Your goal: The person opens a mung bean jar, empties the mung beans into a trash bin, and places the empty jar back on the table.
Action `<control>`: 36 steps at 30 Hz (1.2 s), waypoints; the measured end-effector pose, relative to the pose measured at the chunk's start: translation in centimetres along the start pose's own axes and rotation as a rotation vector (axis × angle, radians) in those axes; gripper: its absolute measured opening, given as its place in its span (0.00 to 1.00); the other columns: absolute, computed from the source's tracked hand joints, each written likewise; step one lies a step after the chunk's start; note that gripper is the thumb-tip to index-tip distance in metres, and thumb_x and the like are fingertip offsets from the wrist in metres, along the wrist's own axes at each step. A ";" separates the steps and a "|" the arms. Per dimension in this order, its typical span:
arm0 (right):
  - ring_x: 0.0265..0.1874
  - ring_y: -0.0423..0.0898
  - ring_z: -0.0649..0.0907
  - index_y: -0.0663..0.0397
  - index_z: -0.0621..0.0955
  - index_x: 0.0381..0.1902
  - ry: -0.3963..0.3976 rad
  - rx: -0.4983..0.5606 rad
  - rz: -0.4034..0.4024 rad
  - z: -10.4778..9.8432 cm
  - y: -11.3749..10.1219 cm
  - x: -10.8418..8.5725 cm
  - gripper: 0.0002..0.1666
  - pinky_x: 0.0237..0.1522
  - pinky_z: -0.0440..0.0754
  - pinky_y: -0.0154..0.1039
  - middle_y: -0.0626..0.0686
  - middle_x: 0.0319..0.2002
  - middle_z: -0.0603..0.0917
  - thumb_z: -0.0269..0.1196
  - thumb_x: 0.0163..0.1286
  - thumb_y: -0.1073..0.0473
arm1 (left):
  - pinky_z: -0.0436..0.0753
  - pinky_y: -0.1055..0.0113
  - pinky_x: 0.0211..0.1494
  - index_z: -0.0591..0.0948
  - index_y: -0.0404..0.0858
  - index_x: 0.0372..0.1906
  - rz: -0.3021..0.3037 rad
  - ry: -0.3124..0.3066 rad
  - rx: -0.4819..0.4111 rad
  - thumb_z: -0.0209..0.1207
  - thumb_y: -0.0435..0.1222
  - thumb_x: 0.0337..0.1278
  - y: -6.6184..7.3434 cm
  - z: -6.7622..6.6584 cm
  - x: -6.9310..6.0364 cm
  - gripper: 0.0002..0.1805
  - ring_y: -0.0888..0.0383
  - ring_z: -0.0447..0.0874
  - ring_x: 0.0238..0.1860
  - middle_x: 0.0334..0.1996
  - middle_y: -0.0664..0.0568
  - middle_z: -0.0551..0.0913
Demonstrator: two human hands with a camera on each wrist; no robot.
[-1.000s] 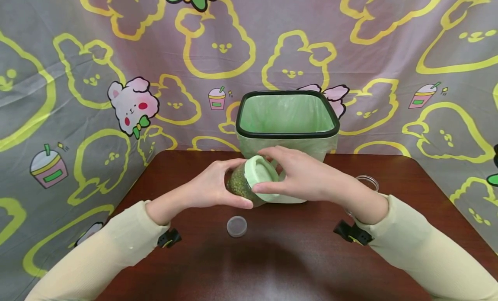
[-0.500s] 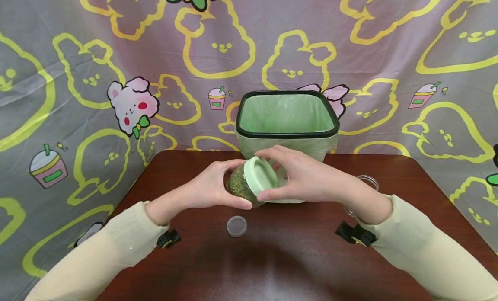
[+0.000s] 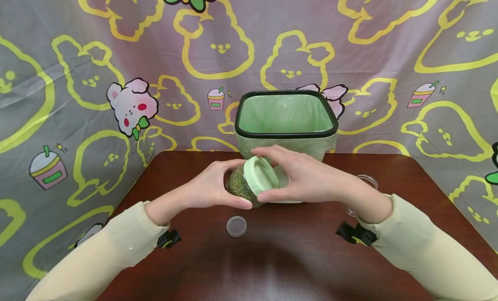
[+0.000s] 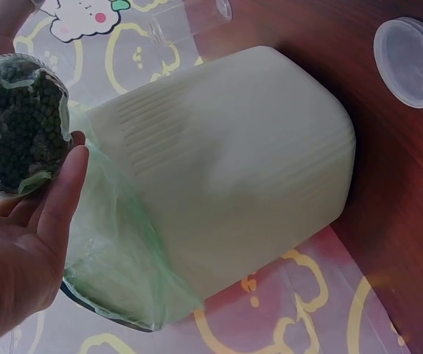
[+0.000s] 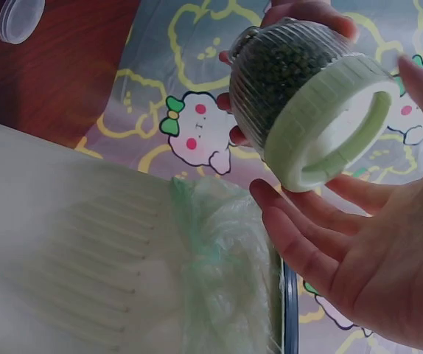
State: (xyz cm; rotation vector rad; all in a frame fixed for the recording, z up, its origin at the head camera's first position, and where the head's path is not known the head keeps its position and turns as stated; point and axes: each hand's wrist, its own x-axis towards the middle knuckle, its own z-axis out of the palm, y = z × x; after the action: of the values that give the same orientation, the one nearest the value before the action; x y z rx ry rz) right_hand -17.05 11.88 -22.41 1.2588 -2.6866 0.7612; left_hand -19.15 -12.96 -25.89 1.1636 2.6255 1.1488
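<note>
One tilted jar (image 3: 237,184) of green grains (image 5: 289,76) is gripped by the left hand (image 3: 212,183) above the surface (image 3: 183,262); I see the right hand (image 3: 299,173) spread wide around its lid (image 3: 262,176), contact unclear. Far side, a bin (image 3: 285,136) stands; a cap (image 3: 236,226) lies nearer.

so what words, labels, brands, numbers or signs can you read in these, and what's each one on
None can be read.
Jar, green lid, bin, clear cap: no lettering shows.
Backdrop: printed cartoons, no letters made out.
Black wrist straps: any marking is too small to read.
</note>
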 end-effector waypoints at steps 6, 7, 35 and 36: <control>0.48 0.41 0.76 0.46 0.66 0.70 -0.017 -0.024 0.065 -0.1 -0.3 0.3 0.46 0.50 0.75 0.43 0.44 0.60 0.72 0.64 0.61 0.32 | 0.79 0.63 0.46 0.77 0.42 0.58 0.000 0.001 -0.002 0.77 0.47 0.36 0.3 -0.1 0.1 0.38 0.61 0.78 0.43 0.43 0.59 0.81; 0.48 0.41 0.77 0.47 0.67 0.70 -0.018 -0.020 0.071 -0.1 -0.4 0.4 0.45 0.49 0.76 0.42 0.44 0.59 0.73 0.64 0.61 0.33 | 0.79 0.63 0.46 0.77 0.41 0.58 -0.001 0.000 -0.003 0.77 0.47 0.36 0.3 -0.1 0.1 0.38 0.61 0.78 0.43 0.43 0.59 0.81; 0.48 0.38 0.76 0.45 0.69 0.67 -0.008 0.025 -0.053 -0.1 0.1 0.2 0.46 0.50 0.75 0.41 0.42 0.55 0.74 0.74 0.54 0.41 | 0.79 0.63 0.46 0.76 0.40 0.60 -0.014 -0.007 -0.024 0.77 0.47 0.36 0.0 0.1 -0.1 0.40 0.61 0.78 0.44 0.45 0.58 0.81; 0.49 0.39 0.76 0.45 0.69 0.67 -0.009 0.027 -0.060 -0.1 0.1 0.2 0.46 0.50 0.75 0.41 0.42 0.55 0.74 0.74 0.54 0.42 | 0.79 0.63 0.46 0.76 0.41 0.60 -0.016 -0.006 -0.021 0.77 0.47 0.36 0.0 0.1 -0.1 0.40 0.61 0.78 0.44 0.44 0.58 0.81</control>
State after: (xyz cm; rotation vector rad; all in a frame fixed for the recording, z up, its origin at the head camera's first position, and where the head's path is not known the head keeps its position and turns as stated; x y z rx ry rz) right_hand -17.22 11.87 -22.27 1.3453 -2.6405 0.7886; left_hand -19.02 -12.99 -25.98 1.1383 2.6066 1.1656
